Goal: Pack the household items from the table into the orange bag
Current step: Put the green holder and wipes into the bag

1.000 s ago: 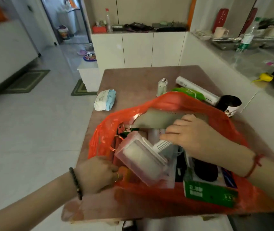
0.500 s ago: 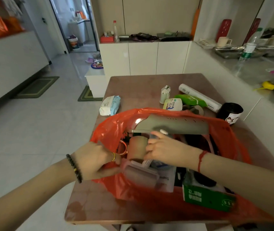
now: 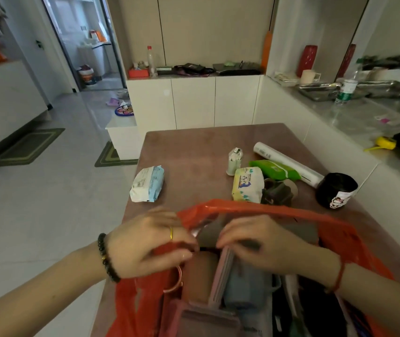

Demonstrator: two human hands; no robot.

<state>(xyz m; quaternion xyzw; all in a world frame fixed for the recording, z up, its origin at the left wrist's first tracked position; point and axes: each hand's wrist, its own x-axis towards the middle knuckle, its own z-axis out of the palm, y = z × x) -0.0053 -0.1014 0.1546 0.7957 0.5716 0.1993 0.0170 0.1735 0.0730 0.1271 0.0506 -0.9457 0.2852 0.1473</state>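
Note:
The orange bag point(image 3: 262, 209) stands open at the near end of the brown table point(image 3: 194, 152), packed with a pink box point(image 3: 221, 278), a grey-blue item and dark things. My left hand point(image 3: 150, 242) grips the bag's left rim. My right hand point(image 3: 259, 242) reaches into the bag's mouth, fingertips curled on the top edge of the pink box. Beyond the bag lie a blue-white wipes pack point(image 3: 148, 183), a yellow tissue pack point(image 3: 247, 184), a green pack point(image 3: 275, 169), a white roll point(image 3: 289, 164), a small white bottle point(image 3: 235, 159), a dark brown object point(image 3: 278, 193) and a black roll point(image 3: 336, 189).
A white low wall and counter point(image 3: 354, 117) run along the table's right side, with a water bottle point(image 3: 346, 90) and metal trays on top. White cabinets point(image 3: 194, 100) stand behind the table. Tiled floor with green mats lies to the left.
The view has tipped up and closer. My left hand rose along the bag's left rim. My right hand shifted onto the pink box, which now stands upright deeper in the bag.

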